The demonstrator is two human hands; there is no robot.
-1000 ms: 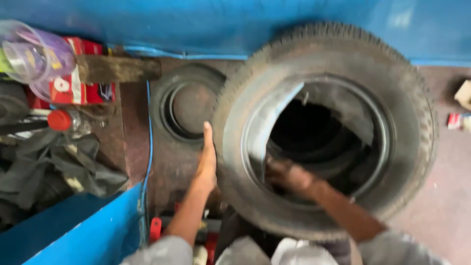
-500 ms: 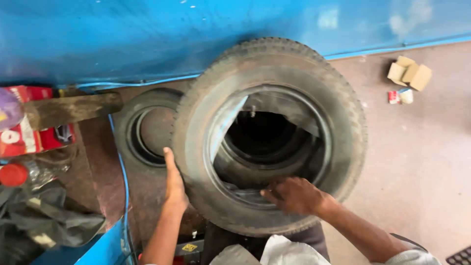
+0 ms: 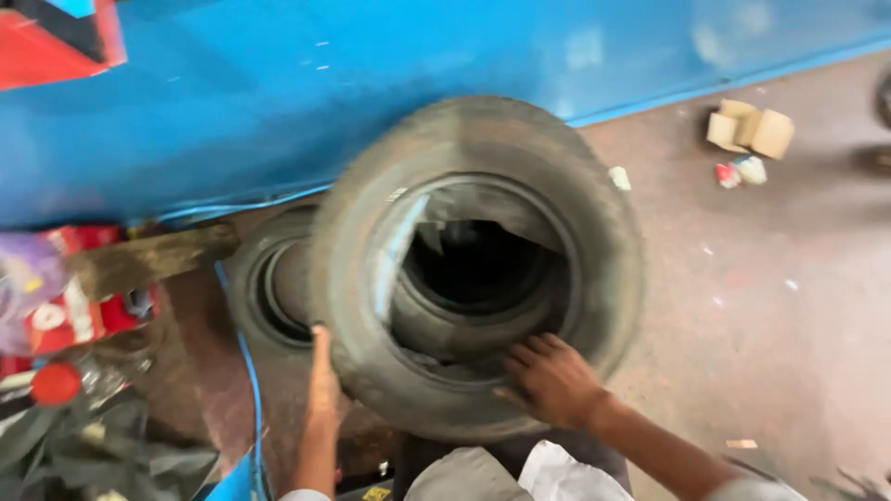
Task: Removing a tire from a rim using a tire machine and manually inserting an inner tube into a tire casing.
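A large worn black tyre (image 3: 594,232) stands tilted in front of me, its open centre facing up at the camera. My left hand (image 3: 323,385) lies flat against the tyre's outer left sidewall, fingers straight. My right hand (image 3: 552,380) rests on the lower inner rim of the tyre, fingers spread over the bead. A second, smaller tyre (image 3: 269,288) lies behind and to the left of the big one. The picture is blurred by motion.
A blue wall (image 3: 278,102) runs behind the tyres. At left are a red box (image 3: 83,315), a wooden piece (image 3: 153,260), a red-capped bottle (image 3: 56,382) and dark cloth (image 3: 83,455). Cardboard scraps (image 3: 752,130) lie on the brown floor (image 3: 770,306).
The view has swung left and down, so the tyre sits more central. My right hand has come from inside the tyre onto its lower rim. My left hand stays on the sidewall.
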